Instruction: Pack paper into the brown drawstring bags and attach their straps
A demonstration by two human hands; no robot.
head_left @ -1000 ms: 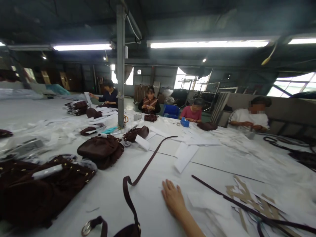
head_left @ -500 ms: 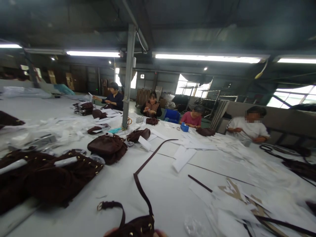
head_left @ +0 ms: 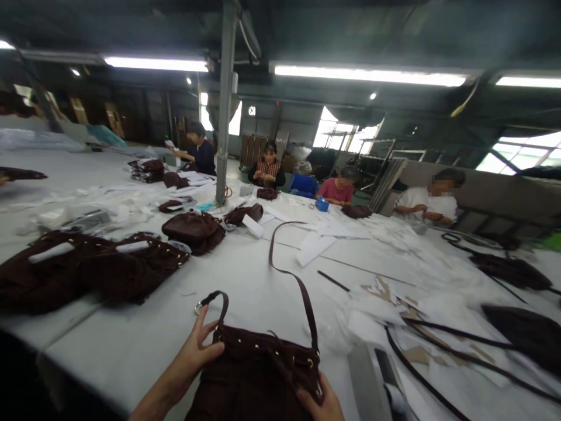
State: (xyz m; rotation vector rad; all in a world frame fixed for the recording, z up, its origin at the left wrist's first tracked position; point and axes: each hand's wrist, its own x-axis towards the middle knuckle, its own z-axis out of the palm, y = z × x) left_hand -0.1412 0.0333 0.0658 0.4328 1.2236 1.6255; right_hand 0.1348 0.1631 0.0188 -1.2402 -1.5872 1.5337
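Left hand (head_left: 199, 351) fingers (head_left: 202, 327) part spread, thumb pinching the dark brown drawstring bag (head_left: 258, 380) at its left rim; right hand (head_left: 318, 403) fingers closed on the right rim; bag lies on the white desk (head_left: 263, 275), strap (head_left: 289, 275) trailing away; judged: positioning bag; next needs steady two-handed grip.

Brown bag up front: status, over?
Left hand and right hand grip the brown bag at its top corners. Strap trails across the table. Nothing blocking.
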